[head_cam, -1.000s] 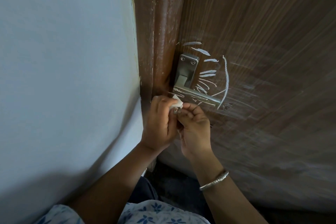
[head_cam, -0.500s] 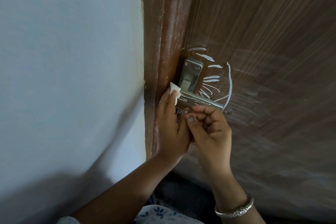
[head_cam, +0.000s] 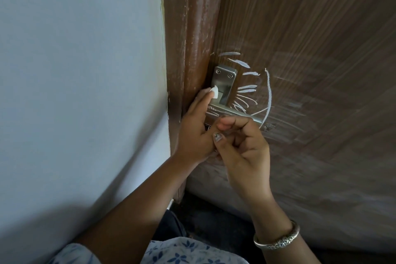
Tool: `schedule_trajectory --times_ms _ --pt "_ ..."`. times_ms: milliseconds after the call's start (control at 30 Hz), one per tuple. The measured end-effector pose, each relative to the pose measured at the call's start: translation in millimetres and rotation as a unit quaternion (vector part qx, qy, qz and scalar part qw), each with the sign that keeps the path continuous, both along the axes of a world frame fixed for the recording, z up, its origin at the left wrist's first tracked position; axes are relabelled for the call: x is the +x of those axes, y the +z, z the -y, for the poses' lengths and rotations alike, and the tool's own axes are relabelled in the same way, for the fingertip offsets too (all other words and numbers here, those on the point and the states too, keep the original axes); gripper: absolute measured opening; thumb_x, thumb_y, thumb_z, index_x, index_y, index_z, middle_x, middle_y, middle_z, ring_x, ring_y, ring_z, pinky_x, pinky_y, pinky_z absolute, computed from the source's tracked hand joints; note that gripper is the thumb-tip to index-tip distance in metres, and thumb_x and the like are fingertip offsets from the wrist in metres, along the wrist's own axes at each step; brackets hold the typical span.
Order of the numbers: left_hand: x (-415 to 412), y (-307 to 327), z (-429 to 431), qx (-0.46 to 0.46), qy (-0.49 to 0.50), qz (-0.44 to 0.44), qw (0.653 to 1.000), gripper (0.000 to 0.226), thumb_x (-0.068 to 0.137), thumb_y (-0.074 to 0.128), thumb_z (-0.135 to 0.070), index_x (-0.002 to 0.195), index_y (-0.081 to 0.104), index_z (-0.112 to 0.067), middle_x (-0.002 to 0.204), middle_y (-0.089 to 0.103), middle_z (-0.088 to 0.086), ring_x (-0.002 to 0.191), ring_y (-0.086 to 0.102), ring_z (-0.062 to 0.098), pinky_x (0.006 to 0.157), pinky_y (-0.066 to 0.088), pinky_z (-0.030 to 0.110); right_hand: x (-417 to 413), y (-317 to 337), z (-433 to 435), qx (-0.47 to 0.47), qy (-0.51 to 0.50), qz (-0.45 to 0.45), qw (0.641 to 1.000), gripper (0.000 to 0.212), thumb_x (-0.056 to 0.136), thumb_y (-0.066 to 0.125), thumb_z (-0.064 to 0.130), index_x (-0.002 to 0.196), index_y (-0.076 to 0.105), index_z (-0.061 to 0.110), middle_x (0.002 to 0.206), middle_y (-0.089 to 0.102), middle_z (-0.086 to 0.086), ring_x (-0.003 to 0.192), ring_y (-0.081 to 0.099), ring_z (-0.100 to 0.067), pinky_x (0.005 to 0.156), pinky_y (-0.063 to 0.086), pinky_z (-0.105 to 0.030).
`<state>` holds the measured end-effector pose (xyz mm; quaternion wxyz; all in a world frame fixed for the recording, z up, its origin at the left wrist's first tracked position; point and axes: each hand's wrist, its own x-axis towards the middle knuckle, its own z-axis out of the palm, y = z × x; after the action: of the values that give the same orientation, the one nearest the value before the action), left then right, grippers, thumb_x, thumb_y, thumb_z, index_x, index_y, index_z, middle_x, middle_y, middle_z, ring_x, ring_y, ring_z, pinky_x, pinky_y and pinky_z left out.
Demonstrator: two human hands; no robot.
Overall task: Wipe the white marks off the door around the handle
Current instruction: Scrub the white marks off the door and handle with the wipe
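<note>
The brown wood-grain door (head_cam: 310, 53) carries a steel handle (head_cam: 224, 88) on a screwed plate. White marks (head_cam: 269, 92) curve around it: short strokes above and right of the plate, one long arc further right. My left hand (head_cam: 197, 126) pinches a small white wipe (head_cam: 214, 92) and presses it against the left edge of the handle plate. Just below the lever, my right hand (head_cam: 242, 146) is curled with fingers bent, touching the left hand; nothing shows in it.
The reddish-brown door frame (head_cam: 192, 38) runs up beside the handle, with a pale blue-grey wall (head_cam: 81, 81) to its left. Faint smeared streaks (head_cam: 300, 118) spread across the door right of the arc. A silver bangle (head_cam: 278, 240) circles my right wrist.
My left hand has lifted the wipe from below the lever up to the left edge of the handle plate. The right hand let go of the wipe and stayed under the lever.
</note>
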<state>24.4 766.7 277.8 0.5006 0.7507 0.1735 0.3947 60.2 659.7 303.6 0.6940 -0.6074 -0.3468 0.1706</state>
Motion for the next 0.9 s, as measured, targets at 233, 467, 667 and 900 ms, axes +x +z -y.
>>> schedule_trajectory --times_ms 233,467,667,900 --pt "-2.2 -7.2 9.5 0.047 0.077 0.011 0.996 0.054 0.086 0.046 -0.028 0.130 0.046 0.005 0.136 0.049 0.016 0.129 0.045 0.024 0.107 0.038 0.031 8.8 -1.8 1.6 -0.012 0.009 0.003 1.000 0.028 0.081 0.062 0.007 0.094 0.065 0.032 0.084 0.067 0.003 0.071 0.064 -0.015 0.064 0.056 -0.028" --pt "1.3 -0.8 -0.9 -0.015 0.007 -0.015 1.000 0.060 0.081 0.049 -0.020 0.139 0.037 -0.005 0.147 0.037 0.007 0.136 0.034 0.013 0.111 0.033 0.033 16.3 -4.4 2.3 -0.033 -0.005 0.005 0.999 0.040 0.085 0.062 -0.001 0.091 0.063 0.039 0.081 0.066 0.007 0.065 0.059 -0.012 0.059 0.052 -0.022" --pt "-4.8 1.3 13.8 0.070 0.167 -0.011 0.983 0.047 0.077 0.049 -0.002 0.123 0.057 -0.003 0.126 0.060 0.009 0.113 0.054 0.010 0.090 0.038 0.003 29.9 -0.6 11.9 -0.015 -0.069 -0.005 0.997 0.038 0.084 0.062 -0.004 0.086 0.065 0.034 0.074 0.065 0.008 0.061 0.057 -0.009 0.057 0.052 -0.021" --pt "-2.2 27.6 27.5 0.193 0.100 0.077 0.973 0.039 0.077 0.047 0.012 0.115 0.058 0.008 0.116 0.061 0.018 0.111 0.056 0.019 0.092 0.048 0.019 42.0 10.3 16.8 0.037 -0.114 0.050 0.992 0.033 0.081 0.065 0.006 0.099 0.065 0.033 0.084 0.068 0.015 0.070 0.059 -0.002 0.065 0.053 -0.018"
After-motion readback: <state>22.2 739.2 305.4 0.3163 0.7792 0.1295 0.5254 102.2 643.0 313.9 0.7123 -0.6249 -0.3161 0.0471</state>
